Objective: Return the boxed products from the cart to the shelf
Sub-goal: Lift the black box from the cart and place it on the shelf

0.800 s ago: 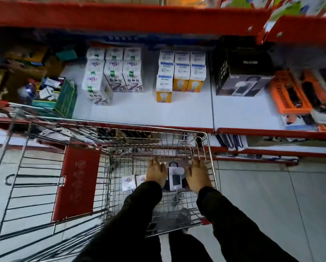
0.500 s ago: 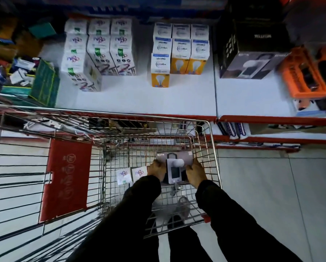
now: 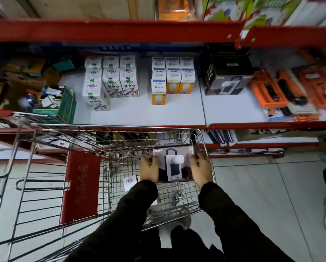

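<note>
Both hands, left (image 3: 149,170) at nine o'clock and right (image 3: 200,172) at three, clamped on boxed lamp (image 3: 174,164) inside cart (image 3: 109,148), shelf (image 3: 139,114) at twelve o'clock.

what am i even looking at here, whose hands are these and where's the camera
The camera sits on a person's head, looking down, so the sleeves and hands are the wearer's own. No robot is involved. The left hand and right hand grip a dark lamp box from both sides, inside a wire cart. A small white box lies in the cart beside it. Ahead is a red-edged store shelf carrying rows of bulb boxes, a matching black lamp box and orange packs.
</note>
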